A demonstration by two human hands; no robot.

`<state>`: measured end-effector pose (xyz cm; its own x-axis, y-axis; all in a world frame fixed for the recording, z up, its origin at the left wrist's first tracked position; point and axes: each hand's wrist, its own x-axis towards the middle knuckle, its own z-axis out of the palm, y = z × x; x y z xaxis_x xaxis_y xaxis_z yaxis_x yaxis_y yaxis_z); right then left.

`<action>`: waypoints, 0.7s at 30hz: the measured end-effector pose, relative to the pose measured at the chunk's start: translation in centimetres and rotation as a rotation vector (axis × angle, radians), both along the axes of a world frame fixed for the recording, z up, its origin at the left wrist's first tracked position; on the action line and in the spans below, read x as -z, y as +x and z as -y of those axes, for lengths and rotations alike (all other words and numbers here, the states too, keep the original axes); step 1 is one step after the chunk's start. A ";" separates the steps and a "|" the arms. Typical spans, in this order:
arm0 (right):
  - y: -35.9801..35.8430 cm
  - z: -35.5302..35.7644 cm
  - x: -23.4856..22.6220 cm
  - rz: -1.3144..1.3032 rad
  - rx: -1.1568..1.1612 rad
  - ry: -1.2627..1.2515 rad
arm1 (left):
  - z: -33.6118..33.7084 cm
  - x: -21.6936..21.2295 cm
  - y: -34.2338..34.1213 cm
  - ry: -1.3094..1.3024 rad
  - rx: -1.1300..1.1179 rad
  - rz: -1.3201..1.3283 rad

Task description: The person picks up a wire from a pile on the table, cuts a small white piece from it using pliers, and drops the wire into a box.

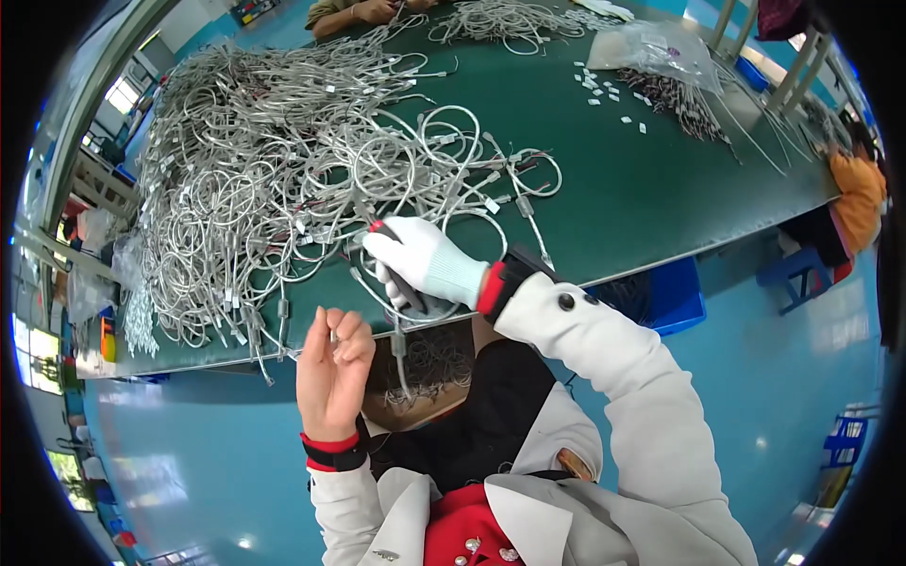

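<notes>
Green flat tabletop (661, 208), tangled grey cables (245, 170) heaped left. White-gloved right hand (423, 257) curls fingers round dark, red-trimmed hand tool (408, 292) at heap's near edge; bare left hand (332, 373) pinches small pale piece (334, 335).

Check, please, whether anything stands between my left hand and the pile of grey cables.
Nothing visible does: from the bare left hand, the cable pile lies ahead and leftward on the green table. The gloved right hand, holding a dark tool, is farther right, not between.
</notes>
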<state>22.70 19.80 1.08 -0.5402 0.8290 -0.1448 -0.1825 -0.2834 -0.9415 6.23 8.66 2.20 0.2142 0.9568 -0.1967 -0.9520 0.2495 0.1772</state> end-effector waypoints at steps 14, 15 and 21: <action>15.8 0.3 -6.8 -0.019 0.298 0.341 | 1.4 0.6 9.8 0.276 0.425 -1.032; 17.1 1.0 -6.3 -0.014 0.298 0.340 | 1.3 1.1 11.1 0.493 0.318 -1.464; 20.8 5.4 -3.2 0.303 0.383 0.152 | -2.2 3.1 16.0 0.787 -0.188 -2.058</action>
<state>43.49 14.43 4.24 -0.1460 0.9831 -0.1102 0.0412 -0.1053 -0.9936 22.22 10.85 -0.93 0.2004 0.9114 0.3595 0.6322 -0.4006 0.6631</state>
